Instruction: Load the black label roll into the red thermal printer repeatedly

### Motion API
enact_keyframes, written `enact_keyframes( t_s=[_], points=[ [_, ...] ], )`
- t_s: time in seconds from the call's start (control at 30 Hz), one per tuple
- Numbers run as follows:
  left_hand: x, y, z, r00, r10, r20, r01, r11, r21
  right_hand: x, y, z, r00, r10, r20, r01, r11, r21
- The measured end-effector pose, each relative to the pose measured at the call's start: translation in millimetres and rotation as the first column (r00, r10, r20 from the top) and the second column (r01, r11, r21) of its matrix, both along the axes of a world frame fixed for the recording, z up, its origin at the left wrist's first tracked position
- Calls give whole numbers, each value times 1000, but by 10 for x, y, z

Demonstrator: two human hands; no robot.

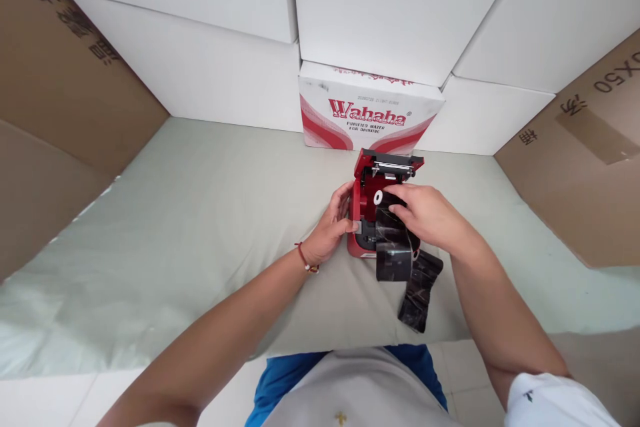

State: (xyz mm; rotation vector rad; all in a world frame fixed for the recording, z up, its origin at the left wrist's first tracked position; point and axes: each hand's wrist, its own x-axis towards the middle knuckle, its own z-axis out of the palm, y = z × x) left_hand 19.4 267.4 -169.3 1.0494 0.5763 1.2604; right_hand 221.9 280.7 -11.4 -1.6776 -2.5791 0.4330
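Note:
A red label printer [353, 243] stands on the cloth with its lid [390, 161] raised toward the back. My left hand [331, 225] grips its left side, thumb over the front edge near a small grey tab. Inside the opening, my right hand [425, 213] has its thumb and fingers on a roll of black printer ribbon [393, 230]. The roll's white core end [378, 197] shows at the left. Shiny ribbon drapes down over the printer's front, and a loose length [421, 290] lies crumpled on the cloth beside it. My fingers partly hide the roll.
A Wahaha carton [370, 110] stands close behind the raised lid, against stacked white boxes [380, 7]. Brown cardboard boxes flank the pale green cloth [200, 200] at left [75, 80] and right [590, 173]. The cloth's front edge is near my body.

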Motion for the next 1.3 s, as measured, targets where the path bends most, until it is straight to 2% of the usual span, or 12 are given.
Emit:
enact_keyframes(
  t_s=[0.1,0.27,0.37,0.47,0.53,0.6,0.7,0.8,0.93,1.03,1.13,1.3],
  points=[
    [8,11,-10,1000,5,-6,-5,1000,8,-173,125,-77,988,-12,156,10,1000,14],
    [24,3,-18,999,12,-47,-11,999,31,-307,200,-161,974,-32,223,29,999,16],
    [38,-107,12,964,185,-190,-157,976,154,-321,227,-214,971,-46,234,41,999,26],
    [52,-301,80,771,536,-343,-323,794,515,-290,243,-241,978,-43,203,36,999,37],
    [66,-428,120,665,657,-355,-244,641,728,-238,227,-223,986,-23,168,17,999,41],
    [83,-519,132,595,706,-384,-124,552,825,-161,179,-165,999,15,32,-16,999,28],
    [105,-577,92,528,718,-453,-15,542,840,-16,83,-39,930,26,-366,-1,998,70],
    [105,-592,26,501,728,-468,5,538,843,117,80,18,781,1,-624,197,948,249],
    [88,-626,-26,506,760,-407,56,442,895,221,282,-139,825,30,-565,301,822,484],
    [89,-648,-23,548,714,-436,93,466,880,252,375,-304,868,75,-490,203,847,490],
    [108,-650,6,557,688,-466,64,523,850,271,282,-374,832,129,-539,160,876,455],
    [133,-643,48,444,837,-321,-9,363,932,347,-59,-408,811,180,-557,111,887,448]
  ],
)
